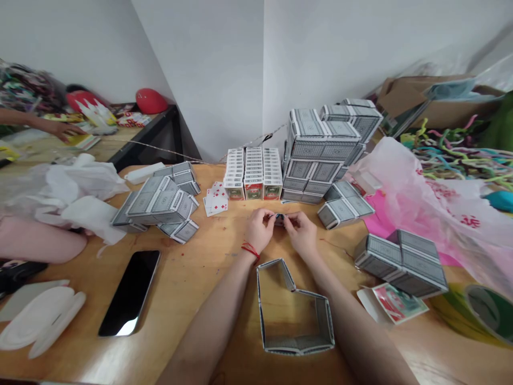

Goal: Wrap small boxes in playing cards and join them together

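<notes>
Both my hands meet at the middle of the wooden table (188,283). My left hand (261,227), with a red string bracelet (250,250) at its wrist, pinches one side of a small playing card (279,218). My right hand (300,231) pinches the card's other side; the fingers cover most of it. Between my forearms stands an open L-shaped frame of playing cards (296,347), its inside showing bare wood. Beyond my hands are rows of card boxes (253,174) and, left of them, a few loose face-up cards (216,200).
Stacked blocks built of cards (320,155) rise at the back right, with more card blocks (160,198) at left and right (403,262). A phone (130,294) lies left, yellow tape (476,310) right. Another person's hand (64,130) touches a pad at far left.
</notes>
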Available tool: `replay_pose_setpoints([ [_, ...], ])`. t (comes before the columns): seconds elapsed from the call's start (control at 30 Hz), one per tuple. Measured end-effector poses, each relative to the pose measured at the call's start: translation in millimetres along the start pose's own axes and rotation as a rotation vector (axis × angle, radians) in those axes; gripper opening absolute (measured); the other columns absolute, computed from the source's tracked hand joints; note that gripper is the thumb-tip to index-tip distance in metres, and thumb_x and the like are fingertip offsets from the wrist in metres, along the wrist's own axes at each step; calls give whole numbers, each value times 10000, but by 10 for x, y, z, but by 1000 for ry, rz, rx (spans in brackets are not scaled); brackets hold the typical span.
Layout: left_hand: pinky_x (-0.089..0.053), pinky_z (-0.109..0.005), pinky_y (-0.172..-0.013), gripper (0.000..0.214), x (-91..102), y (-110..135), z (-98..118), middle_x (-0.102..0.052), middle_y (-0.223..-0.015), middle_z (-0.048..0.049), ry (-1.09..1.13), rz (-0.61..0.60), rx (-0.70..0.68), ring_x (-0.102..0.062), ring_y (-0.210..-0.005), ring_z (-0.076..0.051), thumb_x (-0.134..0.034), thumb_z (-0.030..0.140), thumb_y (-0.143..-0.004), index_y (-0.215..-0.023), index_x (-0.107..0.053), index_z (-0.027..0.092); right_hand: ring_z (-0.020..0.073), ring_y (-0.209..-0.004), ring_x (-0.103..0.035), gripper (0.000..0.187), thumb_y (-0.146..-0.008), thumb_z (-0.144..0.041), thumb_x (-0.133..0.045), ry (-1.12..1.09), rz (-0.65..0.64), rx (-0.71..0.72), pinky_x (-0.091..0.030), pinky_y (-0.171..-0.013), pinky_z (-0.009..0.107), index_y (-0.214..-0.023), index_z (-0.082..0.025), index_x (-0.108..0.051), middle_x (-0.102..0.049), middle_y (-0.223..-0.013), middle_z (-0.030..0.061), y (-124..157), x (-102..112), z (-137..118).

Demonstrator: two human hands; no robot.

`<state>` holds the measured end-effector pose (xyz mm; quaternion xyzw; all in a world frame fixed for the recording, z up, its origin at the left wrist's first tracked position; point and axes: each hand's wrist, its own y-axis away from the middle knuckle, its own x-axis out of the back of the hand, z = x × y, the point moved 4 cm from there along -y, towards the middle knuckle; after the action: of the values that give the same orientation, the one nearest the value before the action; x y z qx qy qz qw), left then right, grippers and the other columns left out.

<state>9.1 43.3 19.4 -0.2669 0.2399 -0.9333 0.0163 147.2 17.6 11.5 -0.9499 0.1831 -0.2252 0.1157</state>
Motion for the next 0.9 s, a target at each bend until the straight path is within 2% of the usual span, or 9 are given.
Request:
replay_pose_setpoints([
  [0.33, -453, -306, -766, 223, -26, 4, -45, -603, -861, -47, -5, 5, -6, -561, -840, -155, -397, 52, -767, -871, -545, 183, 148, -614, -577, 221, -751, -355, -489, 5, 14, 5, -467, -592, 272, -823, -170, -584, -647, -743, 52, 7, -10, -21],
  [0.53, -464, -293, -768, 232, -23, 14, -31, -609, -904, -49, 87, 16, 18, -569, -859, -148, -401, 71, -777, -929, -532, 187, 153, -623, -572, 331, -728, -333, -517, 65, 42, 4, -471, -597, 285, -1013, -169, -557, -646, -807, 59, -4, -14, 13],
  [0.73, -479, -279, -739, 233, -25, 8, 41, -608, -901, -46, 98, -69, -16, -570, -824, -143, -487, 149, -774, -996, -536, 202, 194, -722, -546, 291, -733, -291, -505, 220, 65, 84, -447, -674, 322, -983, -169, -590, -649, -768, 56, 7, 21, -52],
  [0.9, -483, -288, -734, 245, -87, 22, 75, -618, -926, -44, 65, -140, -63, -577, -804, -142, -496, 176, -781, -1020, -538, 215, 204, -737, -535, 284, -735, -285, -490, 242, 48, 88, -439, -660, 318, -967, -173, -608, -654, -766, 59, 10, 26, -82],
])
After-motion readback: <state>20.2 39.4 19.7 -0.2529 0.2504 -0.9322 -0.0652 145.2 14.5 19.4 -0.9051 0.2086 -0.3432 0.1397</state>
